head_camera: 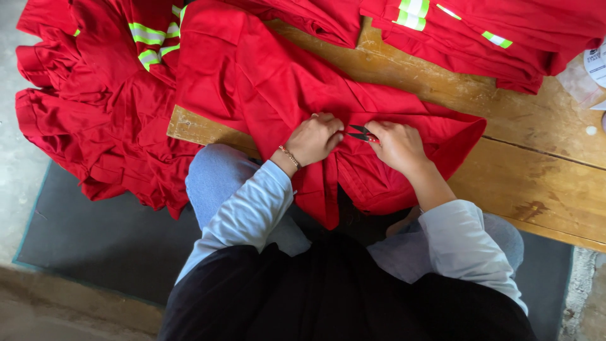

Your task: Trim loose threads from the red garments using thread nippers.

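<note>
A red work garment point(271, 88) lies spread over the near edge of a wooden table point(536, 170) and hangs into my lap. My left hand point(314, 139) pinches a fold of the red cloth near the middle. My right hand point(396, 144) holds small black thread snips point(358, 133), with the blades pointing left toward my left hand's fingertips. The two hands are almost touching over the same seam. A thin bracelet sits on my left wrist.
A heap of red garments with yellow-green reflective stripes point(95, 95) hangs off the table's left end. More folded red garments point(480, 31) lie at the back right. White paper point(594, 63) sits at the right edge. A dark mat point(95, 240) covers the floor.
</note>
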